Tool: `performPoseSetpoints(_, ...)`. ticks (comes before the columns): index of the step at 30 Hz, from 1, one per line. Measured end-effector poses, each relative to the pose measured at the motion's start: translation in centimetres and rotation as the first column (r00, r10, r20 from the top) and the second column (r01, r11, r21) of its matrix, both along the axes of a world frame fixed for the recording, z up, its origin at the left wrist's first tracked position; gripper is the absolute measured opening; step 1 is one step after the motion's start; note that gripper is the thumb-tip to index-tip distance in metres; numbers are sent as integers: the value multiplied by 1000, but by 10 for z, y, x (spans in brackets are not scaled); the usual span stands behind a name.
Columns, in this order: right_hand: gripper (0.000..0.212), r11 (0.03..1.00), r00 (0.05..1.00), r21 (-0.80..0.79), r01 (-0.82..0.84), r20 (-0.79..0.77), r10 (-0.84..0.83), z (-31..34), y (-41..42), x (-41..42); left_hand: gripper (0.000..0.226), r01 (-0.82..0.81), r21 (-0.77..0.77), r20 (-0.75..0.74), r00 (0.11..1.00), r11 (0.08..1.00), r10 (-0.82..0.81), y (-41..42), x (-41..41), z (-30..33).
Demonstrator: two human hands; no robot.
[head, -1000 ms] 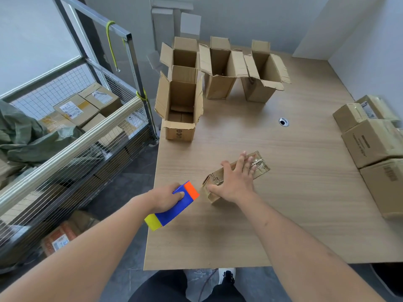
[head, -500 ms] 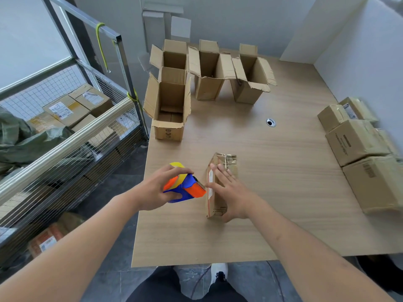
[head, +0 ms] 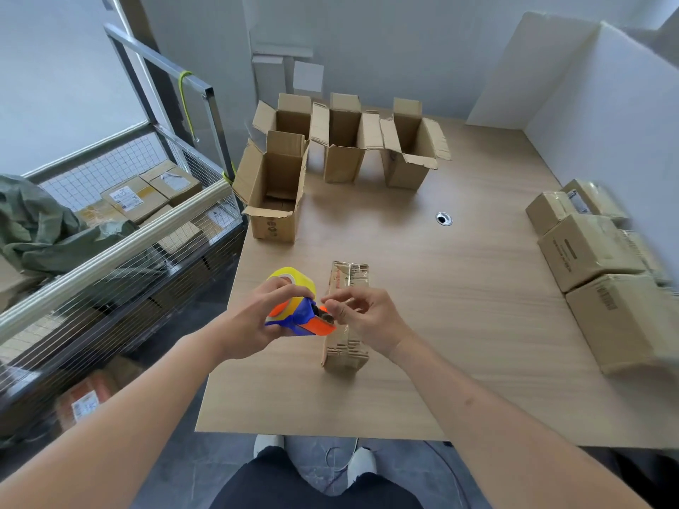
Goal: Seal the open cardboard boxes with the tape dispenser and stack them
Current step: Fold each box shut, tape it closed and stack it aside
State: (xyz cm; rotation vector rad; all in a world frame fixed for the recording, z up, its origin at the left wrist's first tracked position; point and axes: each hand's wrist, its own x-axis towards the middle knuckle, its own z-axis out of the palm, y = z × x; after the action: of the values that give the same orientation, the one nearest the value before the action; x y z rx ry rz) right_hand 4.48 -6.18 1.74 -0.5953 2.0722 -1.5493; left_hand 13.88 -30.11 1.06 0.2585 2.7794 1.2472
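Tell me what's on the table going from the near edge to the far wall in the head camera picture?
hands with the tape dispenser over the taped box → small round hole in the table → nearest open box → row of open boxes at the back.

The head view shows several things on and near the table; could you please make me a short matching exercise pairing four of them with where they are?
Things:
1. tape dispenser
2. open boxes
3. sealed boxes
4. small box

Places:
A. stacked at the table's right edge
B. held in the left hand
C. far end of the table
D. on the table under the right hand

Pairs: 1-B, 2-C, 3-A, 4-D
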Motion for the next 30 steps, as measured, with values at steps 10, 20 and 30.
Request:
performPoseSetpoints(10, 16, 997, 978, 3, -79, 192, 77, 21, 30, -3, 66, 36, -58, 28, 999, 998, -35, 42, 8, 32)
performPoseSetpoints(20, 16, 997, 968, -13, -80, 239, 81, 14, 46, -2, 81, 87, -152, 181, 982, 985, -59, 51, 6, 42)
performPoseSetpoints(30, 16, 978, 965, 47, 203, 158, -208, -13, 52, 15, 59, 128, -120, 204, 974, 984, -102, 56, 22, 27)
